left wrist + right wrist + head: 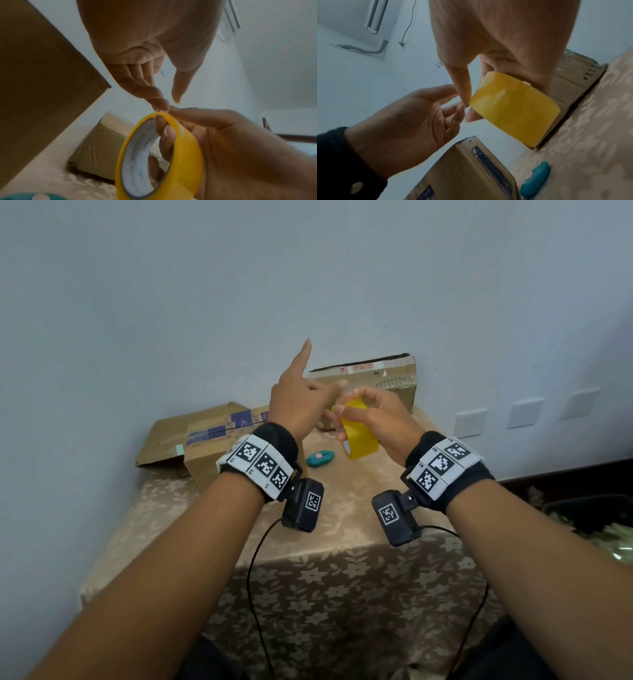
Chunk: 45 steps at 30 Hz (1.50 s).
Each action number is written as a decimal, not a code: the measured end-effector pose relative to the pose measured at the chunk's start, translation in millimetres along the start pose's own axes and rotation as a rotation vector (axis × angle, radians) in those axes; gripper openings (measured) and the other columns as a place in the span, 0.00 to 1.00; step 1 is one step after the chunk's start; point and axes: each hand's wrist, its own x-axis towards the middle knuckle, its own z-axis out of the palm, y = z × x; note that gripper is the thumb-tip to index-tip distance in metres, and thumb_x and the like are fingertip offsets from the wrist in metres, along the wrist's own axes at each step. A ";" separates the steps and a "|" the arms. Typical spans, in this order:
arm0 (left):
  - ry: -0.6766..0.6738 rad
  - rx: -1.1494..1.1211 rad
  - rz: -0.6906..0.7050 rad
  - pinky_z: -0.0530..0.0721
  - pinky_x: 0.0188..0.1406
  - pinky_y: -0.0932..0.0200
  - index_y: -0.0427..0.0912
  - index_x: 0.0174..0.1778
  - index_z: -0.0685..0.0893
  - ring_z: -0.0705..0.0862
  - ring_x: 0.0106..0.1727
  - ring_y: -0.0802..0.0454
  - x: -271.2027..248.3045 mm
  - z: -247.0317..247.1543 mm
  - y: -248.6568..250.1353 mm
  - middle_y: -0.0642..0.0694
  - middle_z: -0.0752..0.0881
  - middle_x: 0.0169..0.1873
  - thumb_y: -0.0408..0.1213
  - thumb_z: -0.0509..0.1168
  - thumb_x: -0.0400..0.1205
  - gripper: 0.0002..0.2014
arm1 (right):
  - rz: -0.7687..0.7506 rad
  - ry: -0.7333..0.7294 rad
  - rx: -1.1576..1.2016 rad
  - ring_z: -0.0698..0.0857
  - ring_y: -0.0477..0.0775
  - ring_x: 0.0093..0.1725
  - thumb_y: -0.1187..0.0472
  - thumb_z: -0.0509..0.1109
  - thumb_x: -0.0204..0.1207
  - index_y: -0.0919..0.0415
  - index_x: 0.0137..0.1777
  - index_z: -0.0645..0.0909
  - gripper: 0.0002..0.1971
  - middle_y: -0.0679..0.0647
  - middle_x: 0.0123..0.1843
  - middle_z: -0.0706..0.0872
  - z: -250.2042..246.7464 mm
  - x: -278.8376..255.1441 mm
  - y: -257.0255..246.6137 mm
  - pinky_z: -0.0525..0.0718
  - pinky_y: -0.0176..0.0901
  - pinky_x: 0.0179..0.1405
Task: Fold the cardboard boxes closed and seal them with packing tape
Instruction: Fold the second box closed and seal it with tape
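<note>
My right hand (380, 419) grips a yellow packing tape roll (361, 440) above the table, fingers through its core (164, 136). My left hand (301, 405) is right beside it with the index finger pointing up. Its other fingertips (158, 102) touch the roll's top edge, and the thumb stays apart. One cardboard box (212, 446) with blue tape lies at the left. A second box (387, 371) stands against the wall behind the hands. The right wrist view shows the roll (513, 108) in front of that back box (573, 81).
A teal box cutter (320, 458) lies on the floral tablecloth (342, 525) just below the hands. The wall is close behind both boxes. A dark bin (582, 515) sits off the table's right side. Cables hang from both wrist cameras.
</note>
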 end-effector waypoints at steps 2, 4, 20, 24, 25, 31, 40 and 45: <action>-0.005 0.104 0.069 0.90 0.34 0.59 0.53 0.88 0.61 0.92 0.33 0.55 -2.0 2.9 -1.6 0.53 0.93 0.37 0.36 0.78 0.76 0.46 | -0.009 0.003 -0.006 0.91 0.58 0.33 0.72 0.79 0.76 0.66 0.57 0.83 0.12 0.67 0.47 0.93 0.9 -0.7 -0.7 0.90 0.54 0.44; 0.036 0.181 0.108 0.92 0.40 0.55 0.53 0.84 0.70 0.90 0.33 0.60 -0.2 4.9 -6.5 0.56 0.93 0.35 0.34 0.78 0.74 0.42 | -0.013 -0.004 0.002 0.92 0.58 0.34 0.75 0.79 0.74 0.70 0.59 0.82 0.15 0.69 0.51 0.92 1.6 -2.1 -1.4 0.90 0.51 0.40; 0.054 0.004 -0.107 0.80 0.24 0.70 0.47 0.70 0.72 0.86 0.31 0.62 -5.1 22.8 5.2 0.44 0.90 0.41 0.25 0.71 0.79 0.26 | -0.033 0.271 -0.334 0.73 0.50 0.72 0.62 0.83 0.75 0.50 0.83 0.66 0.41 0.55 0.79 0.75 1.9 14.3 15.9 0.76 0.47 0.69; 0.060 -0.075 -0.211 0.76 0.29 0.61 0.50 0.64 0.70 0.86 0.40 0.53 1.6 28.9 0.4 0.43 0.88 0.49 0.29 0.75 0.78 0.25 | -0.109 0.343 -0.284 0.79 0.54 0.73 0.60 0.84 0.71 0.44 0.77 0.74 0.36 0.50 0.72 0.80 5.6 10.3 16.0 0.80 0.53 0.71; 0.073 -0.084 -0.231 0.76 0.30 0.59 0.50 0.63 0.70 0.84 0.38 0.52 3.5 28.9 -0.6 0.42 0.87 0.50 0.29 0.75 0.77 0.25 | -0.120 0.349 -0.276 0.82 0.58 0.70 0.57 0.85 0.66 0.40 0.74 0.75 0.37 0.50 0.70 0.83 7.1 8.0 15.8 0.83 0.60 0.69; 0.088 -0.142 -0.313 0.74 0.26 0.60 0.49 0.63 0.69 0.81 0.28 0.51 8.4 22.7 -4.1 0.41 0.87 0.38 0.26 0.74 0.73 0.28 | -0.220 0.323 -0.264 0.84 0.55 0.56 0.46 0.85 0.57 0.33 0.72 0.76 0.40 0.47 0.57 0.85 5.5 6.7 15.6 0.87 0.67 0.61; 0.070 0.061 -0.168 0.90 0.30 0.53 0.57 0.87 0.54 0.87 0.26 0.52 -5.4 20.4 7.5 0.45 0.89 0.42 0.30 0.76 0.75 0.50 | -0.148 0.233 -0.152 0.83 0.53 0.54 0.55 0.89 0.59 0.40 0.80 0.72 0.48 0.60 0.61 0.87 3.0 10.3 20.2 0.86 0.56 0.58; 0.159 -0.012 -0.195 0.86 0.25 0.58 0.59 0.88 0.56 0.84 0.26 0.55 -4.8 4.5 9.4 0.46 0.81 0.55 0.34 0.73 0.81 0.43 | -0.126 0.250 -0.103 0.92 0.60 0.59 0.76 0.83 0.68 0.46 0.77 0.73 0.42 0.66 0.72 0.84 -1.8 16.6 25.5 0.91 0.58 0.59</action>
